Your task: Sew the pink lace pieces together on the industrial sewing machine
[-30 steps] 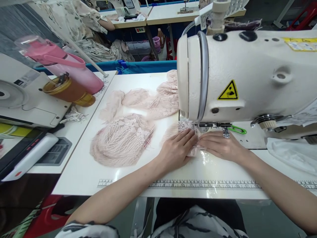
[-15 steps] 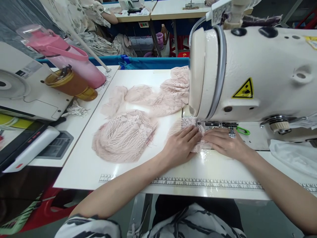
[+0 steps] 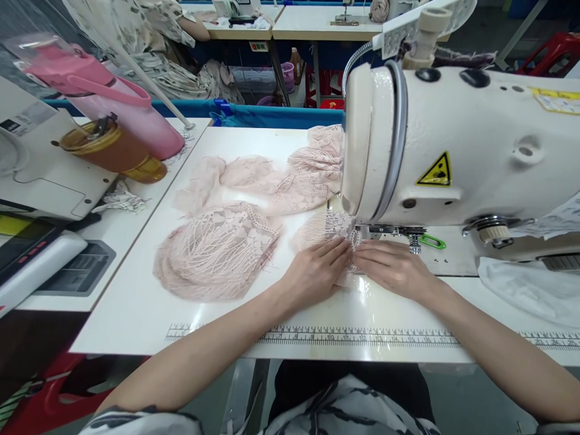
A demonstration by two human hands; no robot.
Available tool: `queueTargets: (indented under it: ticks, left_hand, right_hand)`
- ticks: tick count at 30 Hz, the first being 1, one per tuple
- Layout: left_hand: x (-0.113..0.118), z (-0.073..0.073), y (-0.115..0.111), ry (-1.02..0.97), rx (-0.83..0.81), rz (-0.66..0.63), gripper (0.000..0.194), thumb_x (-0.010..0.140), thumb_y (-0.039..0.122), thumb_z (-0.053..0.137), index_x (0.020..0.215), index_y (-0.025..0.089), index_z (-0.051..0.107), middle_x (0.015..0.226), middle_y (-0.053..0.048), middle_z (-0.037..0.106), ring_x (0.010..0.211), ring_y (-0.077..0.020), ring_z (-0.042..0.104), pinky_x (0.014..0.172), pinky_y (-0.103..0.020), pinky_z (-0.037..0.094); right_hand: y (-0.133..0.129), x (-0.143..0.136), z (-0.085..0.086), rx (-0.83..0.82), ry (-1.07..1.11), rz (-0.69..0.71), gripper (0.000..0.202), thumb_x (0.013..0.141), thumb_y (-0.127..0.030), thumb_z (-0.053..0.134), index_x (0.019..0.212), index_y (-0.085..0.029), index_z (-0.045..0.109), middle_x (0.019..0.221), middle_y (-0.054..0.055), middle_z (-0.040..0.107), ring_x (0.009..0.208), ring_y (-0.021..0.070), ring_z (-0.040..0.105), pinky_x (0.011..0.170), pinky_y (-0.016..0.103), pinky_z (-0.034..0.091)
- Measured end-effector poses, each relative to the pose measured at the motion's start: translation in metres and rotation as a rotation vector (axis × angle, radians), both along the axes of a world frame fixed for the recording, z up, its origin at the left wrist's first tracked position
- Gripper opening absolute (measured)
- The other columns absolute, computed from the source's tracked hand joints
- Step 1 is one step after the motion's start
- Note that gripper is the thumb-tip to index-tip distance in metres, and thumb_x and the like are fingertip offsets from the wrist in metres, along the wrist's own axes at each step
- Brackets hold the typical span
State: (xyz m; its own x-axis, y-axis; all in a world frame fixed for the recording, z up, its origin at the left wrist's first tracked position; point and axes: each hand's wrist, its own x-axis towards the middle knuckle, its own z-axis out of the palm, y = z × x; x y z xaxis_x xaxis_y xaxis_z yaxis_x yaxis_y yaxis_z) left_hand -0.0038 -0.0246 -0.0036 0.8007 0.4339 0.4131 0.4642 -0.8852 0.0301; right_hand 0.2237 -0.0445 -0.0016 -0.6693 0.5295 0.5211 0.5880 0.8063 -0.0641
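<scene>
Under the needle area of a white sewing machine (image 3: 448, 133) lies a piece of pale pink lace (image 3: 338, 222). My left hand (image 3: 317, 269) rests flat on it, fingers stretched out, left of the presser foot. From the right, my right hand (image 3: 394, 269) lies with fingers extended over the lace edge, just in front of the foot. The fingertips of both hands almost meet. Needle and stitch line are hidden by the machine head and fingers. A folded heap of the same lace (image 3: 217, 251) is on the table to the left, and more gathered lace (image 3: 294, 181) stretches behind it.
A printed ruler (image 3: 330, 336) runs along the table's front edge. At left stand a pink bottle (image 3: 113, 99) and an amber cup (image 3: 113, 151). A green clip-like piece (image 3: 432, 241) sits by the foot; white cloth (image 3: 525, 290) lies at right. Another person's arm (image 3: 194, 27) shows behind.
The camera view has shifted slightly, moving the whole scene a little left. Both hands stay at the lace by the presser foot, now slightly closer together.
</scene>
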Motion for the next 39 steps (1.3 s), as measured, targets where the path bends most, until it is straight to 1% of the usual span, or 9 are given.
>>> queueTargets:
  ticks: [5, 8, 12, 18, 22, 27, 31, 35, 39]
  left_hand:
    - [-0.002, 0.003, 0.001, 0.012, -0.029, 0.046, 0.037, 0.085, 0.018, 0.054, 0.119, 0.004, 0.064, 0.126, -0.015, 0.065, 0.119, -0.0266, 0.062, 0.098, -0.041, 0.056]
    - [-0.001, 0.005, 0.001, 0.009, -0.043, 0.059, 0.039, 0.083, 0.015, 0.055, 0.118, 0.003, 0.064, 0.126, -0.016, 0.064, 0.119, -0.0266, 0.061, 0.099, -0.040, 0.055]
    - [0.000, 0.004, 0.002, 0.004, -0.057, 0.079, 0.041, 0.080, 0.012, 0.054, 0.119, 0.004, 0.064, 0.127, -0.015, 0.063, 0.121, -0.0261, 0.060, 0.100, -0.040, 0.054]
    - [0.001, -0.002, 0.003, -0.007, -0.040, 0.087, 0.041, 0.084, 0.012, 0.051, 0.122, 0.004, 0.062, 0.129, -0.016, 0.062, 0.124, -0.0275, 0.058, 0.102, -0.043, 0.053]
    - [0.003, -0.003, 0.002, -0.009, -0.023, 0.100, 0.040, 0.084, 0.013, 0.050, 0.122, 0.003, 0.062, 0.128, -0.016, 0.063, 0.122, -0.0282, 0.059, 0.101, -0.042, 0.054]
    - [0.006, 0.000, 0.000, 0.008, -0.006, 0.126, 0.040, 0.086, 0.019, 0.053, 0.122, 0.003, 0.062, 0.128, -0.016, 0.063, 0.122, -0.0290, 0.059, 0.100, -0.042, 0.055]
    - [0.009, 0.002, -0.002, 0.005, -0.001, 0.142, 0.040, 0.089, 0.024, 0.053, 0.122, 0.003, 0.063, 0.128, -0.016, 0.063, 0.122, -0.0294, 0.059, 0.098, -0.043, 0.056]
    - [0.011, 0.003, -0.003, 0.009, 0.000, 0.151, 0.040, 0.090, 0.023, 0.050, 0.122, 0.002, 0.063, 0.128, -0.016, 0.063, 0.122, -0.0298, 0.059, 0.097, -0.042, 0.057]
    - [0.013, 0.004, -0.004, 0.009, -0.001, 0.158, 0.042, 0.089, 0.022, 0.050, 0.123, 0.002, 0.062, 0.128, -0.017, 0.063, 0.122, -0.0304, 0.059, 0.097, -0.043, 0.057]
  right_hand:
    - [0.001, -0.004, -0.006, 0.024, -0.006, 0.016, 0.018, 0.090, -0.008, 0.057, 0.105, -0.013, 0.067, 0.106, 0.005, 0.074, 0.104, 0.0181, 0.067, 0.088, 0.035, 0.061]
    - [0.001, -0.005, -0.008, 0.024, 0.001, -0.010, 0.018, 0.091, -0.009, 0.057, 0.104, -0.014, 0.068, 0.107, 0.006, 0.074, 0.106, 0.0191, 0.067, 0.087, 0.035, 0.061]
    - [0.001, -0.006, -0.009, 0.000, -0.007, -0.042, 0.020, 0.090, -0.007, 0.056, 0.105, -0.014, 0.068, 0.110, 0.006, 0.073, 0.109, 0.0207, 0.066, 0.090, 0.037, 0.060]
    - [0.004, -0.001, -0.010, -0.088, -0.014, -0.057, 0.026, 0.093, -0.009, 0.052, 0.106, -0.021, 0.069, 0.114, 0.004, 0.072, 0.111, 0.0189, 0.065, 0.086, 0.034, 0.060]
    - [0.006, 0.000, -0.009, -0.112, -0.004, -0.069, 0.028, 0.094, -0.010, 0.050, 0.109, -0.023, 0.070, 0.115, 0.004, 0.072, 0.109, 0.0184, 0.065, 0.088, 0.034, 0.058]
    - [0.007, 0.002, -0.007, -0.117, -0.022, -0.083, 0.026, 0.095, -0.012, 0.049, 0.106, -0.021, 0.070, 0.115, 0.005, 0.071, 0.112, 0.0191, 0.063, 0.092, 0.035, 0.056]
    - [0.010, 0.004, -0.008, -0.101, -0.047, -0.074, 0.024, 0.094, -0.008, 0.049, 0.106, -0.016, 0.068, 0.113, 0.008, 0.072, 0.112, 0.0196, 0.064, 0.093, 0.035, 0.057]
    - [0.012, 0.005, -0.005, -0.071, -0.023, -0.072, 0.025, 0.093, -0.005, 0.047, 0.103, -0.014, 0.068, 0.110, 0.008, 0.073, 0.107, 0.0196, 0.067, 0.089, 0.035, 0.059]
    - [0.013, 0.006, -0.001, -0.027, -0.038, -0.105, 0.023, 0.092, -0.007, 0.050, 0.101, -0.014, 0.069, 0.108, 0.007, 0.074, 0.099, 0.0195, 0.070, 0.083, 0.033, 0.060]
